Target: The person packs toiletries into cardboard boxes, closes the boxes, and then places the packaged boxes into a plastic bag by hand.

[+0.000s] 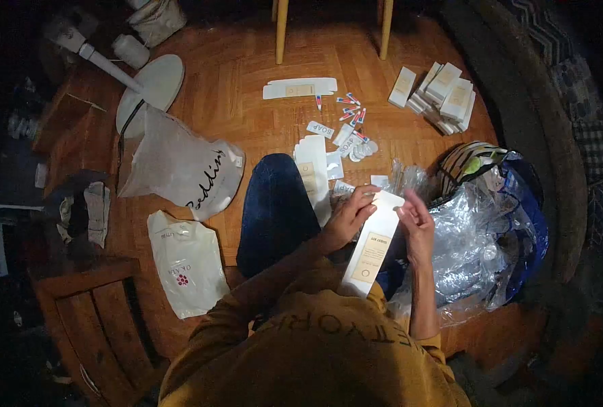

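Observation:
A long white carton point(368, 242) with a beige label stands tilted in front of my chest, its top end pointing away from me. My left hand point(350, 218) pinches the upper left edge of the carton between thumb and fingers. At the carton's upper right corner is my right hand point(416, 220), thumb against the edge and fingers bent; the fingertips are slightly blurred. Just beyond my hands lie white soap packets point(345, 188) and a crinkled clear wrapper point(411, 178). More flat white cartons point(313, 166) lie beside my knee.
Small red-and-blue tubes point(351, 110) and round white packs point(364, 150) lie on the wooden floor. Stacked finished-looking cartons point(445, 88) sit at the back right. A blue bag point(533, 234) with clear plastic is at right; a bedding bag point(179, 159) and white bag point(187, 264) are at left.

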The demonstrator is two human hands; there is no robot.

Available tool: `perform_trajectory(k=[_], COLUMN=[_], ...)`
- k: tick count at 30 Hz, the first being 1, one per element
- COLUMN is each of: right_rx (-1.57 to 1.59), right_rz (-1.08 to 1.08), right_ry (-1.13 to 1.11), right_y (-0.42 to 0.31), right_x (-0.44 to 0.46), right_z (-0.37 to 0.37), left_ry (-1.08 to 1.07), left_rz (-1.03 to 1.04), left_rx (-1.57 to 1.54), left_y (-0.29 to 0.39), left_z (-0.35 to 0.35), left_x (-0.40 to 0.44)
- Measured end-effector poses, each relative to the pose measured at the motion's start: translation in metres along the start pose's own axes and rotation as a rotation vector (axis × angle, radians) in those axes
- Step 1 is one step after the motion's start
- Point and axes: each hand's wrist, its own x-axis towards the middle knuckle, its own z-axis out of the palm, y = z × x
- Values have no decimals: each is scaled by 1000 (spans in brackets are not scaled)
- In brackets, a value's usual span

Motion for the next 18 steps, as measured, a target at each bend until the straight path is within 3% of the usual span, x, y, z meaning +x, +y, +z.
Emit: perform_trajectory(k=[1,3,5,9,11,12,14,18], right_rx=[0,-409,-434,-271,-187,-177,-167,-221], right_rz=[3,-239,-235,-165,-87,-48,-5,41], right_ry=[5,-142,-156,-130,-123,-154,-186,-266], right_y=[1,2,0,-1,-5,-13,-22,-28], right_x=[-1,-3,-9,-9,-6,-6,-3,3], right_z=[-8,-20,-22,-22,-19,-17,-14,-18], left_ry=[39,86,-74,-45,-138,-136,98,78], left_rz=[17,130,111,257,-110,-110,-130,-146], left_rx=[25,192,238,301,99,99,-522,-499], left_y=[4,-2,-8,-3,7,4,-7,-10], left_z=[4,6,2,3,0,4,16,16], left_x=[-1,0,3,6,7,6,0,-6])
